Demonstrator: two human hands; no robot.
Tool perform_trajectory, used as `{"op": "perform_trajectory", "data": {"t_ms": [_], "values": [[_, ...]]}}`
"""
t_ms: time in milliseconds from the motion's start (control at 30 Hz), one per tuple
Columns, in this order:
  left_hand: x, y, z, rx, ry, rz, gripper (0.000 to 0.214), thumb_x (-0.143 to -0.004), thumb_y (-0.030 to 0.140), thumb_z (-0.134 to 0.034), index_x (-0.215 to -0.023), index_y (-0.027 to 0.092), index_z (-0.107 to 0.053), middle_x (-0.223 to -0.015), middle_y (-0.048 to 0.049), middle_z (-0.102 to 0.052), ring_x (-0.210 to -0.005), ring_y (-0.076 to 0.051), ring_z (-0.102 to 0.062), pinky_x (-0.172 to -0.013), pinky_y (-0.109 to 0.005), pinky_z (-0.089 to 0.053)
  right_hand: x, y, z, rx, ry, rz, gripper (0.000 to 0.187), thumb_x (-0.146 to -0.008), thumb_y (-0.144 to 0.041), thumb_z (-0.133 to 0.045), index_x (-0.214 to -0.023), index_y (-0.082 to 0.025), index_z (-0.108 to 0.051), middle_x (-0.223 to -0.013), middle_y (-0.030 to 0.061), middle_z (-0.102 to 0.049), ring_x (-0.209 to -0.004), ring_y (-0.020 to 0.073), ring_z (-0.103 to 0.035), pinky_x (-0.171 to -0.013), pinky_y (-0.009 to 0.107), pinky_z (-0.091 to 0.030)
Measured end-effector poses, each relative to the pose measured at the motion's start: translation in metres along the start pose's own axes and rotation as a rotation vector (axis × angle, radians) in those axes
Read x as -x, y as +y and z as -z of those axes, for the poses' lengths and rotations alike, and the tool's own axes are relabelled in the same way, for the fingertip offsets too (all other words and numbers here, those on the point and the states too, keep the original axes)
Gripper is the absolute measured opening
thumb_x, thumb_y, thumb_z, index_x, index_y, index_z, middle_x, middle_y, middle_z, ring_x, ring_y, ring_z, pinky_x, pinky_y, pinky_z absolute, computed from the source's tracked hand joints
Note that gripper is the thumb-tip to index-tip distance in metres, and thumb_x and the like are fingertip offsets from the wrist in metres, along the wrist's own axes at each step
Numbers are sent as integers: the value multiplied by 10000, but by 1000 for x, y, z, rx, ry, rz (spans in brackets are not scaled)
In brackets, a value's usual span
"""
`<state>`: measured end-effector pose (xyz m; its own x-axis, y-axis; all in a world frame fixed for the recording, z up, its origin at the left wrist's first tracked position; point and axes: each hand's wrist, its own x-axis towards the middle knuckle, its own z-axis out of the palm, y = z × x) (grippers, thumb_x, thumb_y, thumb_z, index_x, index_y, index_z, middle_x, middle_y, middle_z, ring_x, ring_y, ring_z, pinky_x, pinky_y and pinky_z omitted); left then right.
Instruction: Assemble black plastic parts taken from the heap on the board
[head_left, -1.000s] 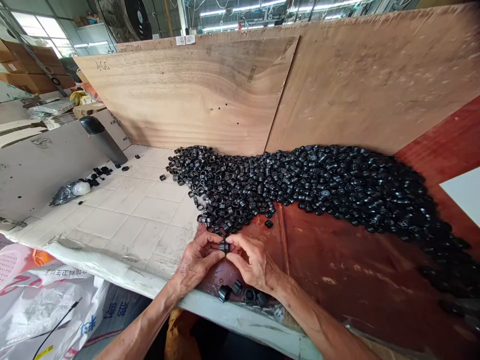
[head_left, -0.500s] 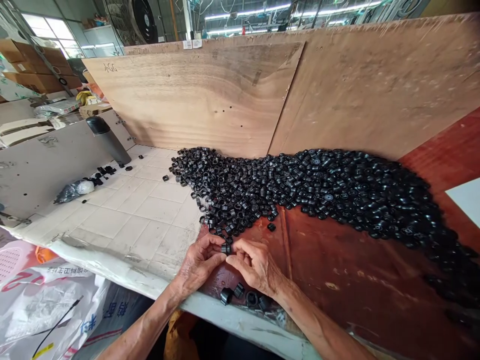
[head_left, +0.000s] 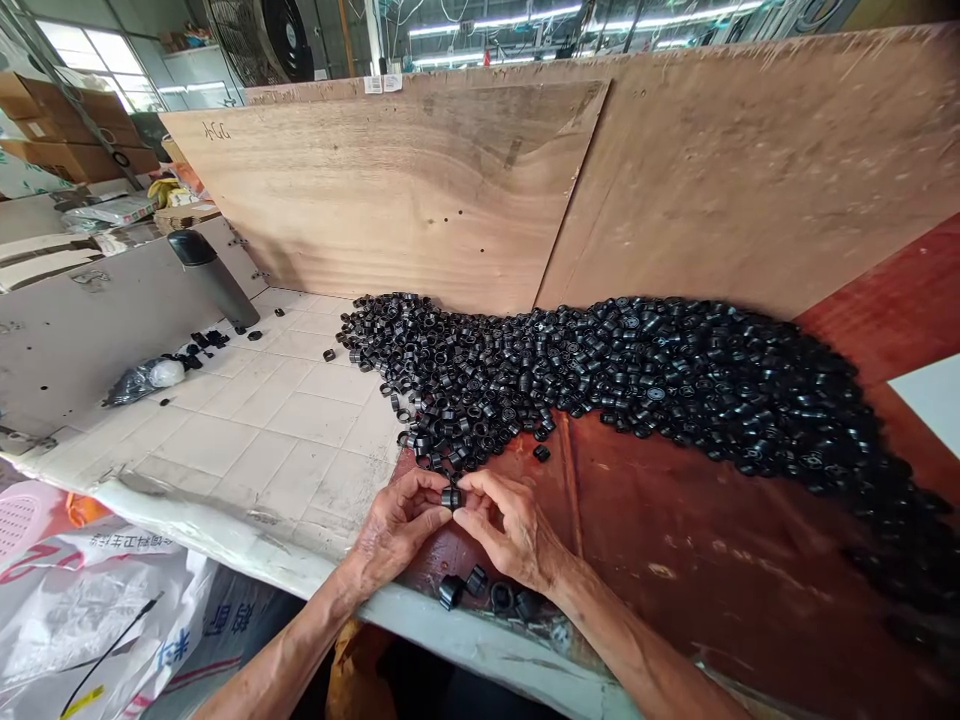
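Observation:
Between the fingertips of both hands is a small black plastic cap [head_left: 451, 497], held just above the reddish-brown board near the table's front edge. My left hand [head_left: 397, 525] pinches it from the left with thumb and forefinger. From the right, my right hand [head_left: 517, 530] grips it in the same way, its other fingers curled. Whether the cap is one part or two fitted together, I cannot tell. Several loose black caps [head_left: 451, 591] lie below my hands by the front edge. Just beyond my fingers begins a long heap of black caps and rings [head_left: 570, 365].
A plywood panel [head_left: 390, 190] stands upright behind the heap. On the tiled left part of the table are a dark bottle [head_left: 214, 280], leaning, and a clear plastic bag [head_left: 135, 384] beside small black pieces. White printed sacks [head_left: 97, 610] sit below the table's left front edge.
My right fingers have closed in slightly on the cap, which now lies squarely between both hands' fingertips. The view has shifted very slightly; the heap and loose caps stay as they were.

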<state>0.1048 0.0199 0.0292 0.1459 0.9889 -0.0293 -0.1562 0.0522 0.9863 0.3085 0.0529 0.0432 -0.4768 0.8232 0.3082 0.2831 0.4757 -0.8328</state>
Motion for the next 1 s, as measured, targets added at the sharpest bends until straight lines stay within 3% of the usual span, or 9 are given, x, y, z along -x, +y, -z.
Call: {"op": "perform_trajectory", "data": {"t_ms": [133,267,367,500,600,733,867,1000], "values": [[0,2,0,-11,-12,1,330,-850,354,-837,-1102,184,-707,-994,-47,-766,-924,-184,-717,-877,-311,-575,0,4,-1,70,26,-2,327,-1038,-287,-519,-722,-213,-555,-611,-25,-517,-567,141,-491,-603,275,-366],[0,4,-1,-4,-11,1,309,-853,345,-835,-1087,184,-712,-995,-42,-764,-930,-176,-718,-889,-297,-567,-1,3,-1,18,43,22,129,-990,-281,-587,-891,-207,-625,-747,7,-628,-660,160,-582,-640,269,-419],[1,6,-2,-30,-16,23,297,-856,333,-835,-1082,179,-719,-984,-43,-761,-907,-169,-715,-856,-280,-564,-1,1,-1,22,61,1,271,-1017,-289,-540,-758,-216,-575,-639,-15,-561,-572,144,-534,-584,265,-395],[2,9,-2,-8,-20,42,305,-849,346,-842,-1065,173,-714,-985,-55,-772,-912,-185,-727,-863,-298,-573,1,-1,-1,-26,42,46,86,-961,-280,-604,-948,-206,-645,-792,20,-651,-681,166,-613,-649,266,-459],[4,10,-3,9,-6,51,314,-833,337,-861,-1059,172,-717,-958,-48,-772,-884,-178,-727,-833,-284,-577,3,-2,-2,-17,27,3,171,-996,-287,-566,-852,-214,-622,-693,-6,-601,-610,151,-570,-605,261,-434],[7,13,-4,72,-4,51,299,-831,318,-871,-1055,179,-730,-955,-34,-779,-885,-154,-725,-838,-250,-570,4,-5,-2,-32,-7,45,74,-961,-259,-596,-994,-213,-643,-793,16,-648,-701,170,-619,-662,269,-470],[7,16,-6,92,3,49,283,-831,317,-874,-1036,181,-733,-938,-29,-781,-877,-153,-731,-850,-256,-580,2,-7,-2,-28,-13,-24,129,-978,-277,-588,-864,-224,-616,-686,-13,-607,-605,152,-574,-603,258,-448],[7,15,-6,74,-15,59,287,-844,340,-860,-1035,178,-718,-961,-43,-780,-892,-172,-743,-863,-282,-591,1,-12,-2,-94,19,-58,81,-931,-289,-616,-962,-217,-635,-764,4,-651,-663,160,-615,-635,252,-490]]}}
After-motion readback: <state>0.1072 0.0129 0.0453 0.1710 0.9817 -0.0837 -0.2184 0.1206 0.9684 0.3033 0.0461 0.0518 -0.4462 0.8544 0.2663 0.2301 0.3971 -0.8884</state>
